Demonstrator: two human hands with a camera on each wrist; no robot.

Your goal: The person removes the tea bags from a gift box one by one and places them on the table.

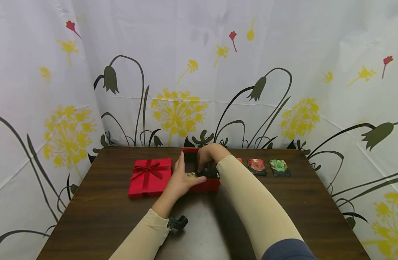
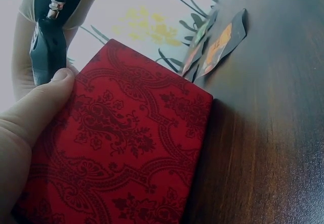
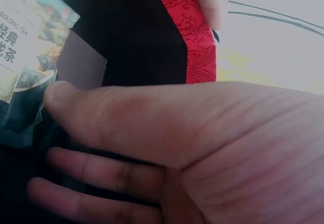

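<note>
An open red patterned gift box (image 2: 121, 138) with a black inside stands on the table. My left hand (image 1: 180, 177) grips its near left corner, thumb along the front edge. The bow-tied red lid (image 1: 149, 177) lies beside it on the left. My right hand (image 1: 212, 156) reaches down into the box. An oolong tea packet (image 3: 23, 67) is inside, and the right thumb touches its edge. The fingers lie apart below the thumb, with a gap between. A greyish flat piece (image 3: 83, 59) shows behind the packet; its kind is unclear.
To the right of the box lie a red tea packet (image 1: 256, 165) and a green one (image 1: 279, 167). An orange packet (image 2: 218, 46) lies nearer the box, mostly hidden by my right arm in the head view. A flowered white curtain (image 1: 199, 65) hangs behind the table.
</note>
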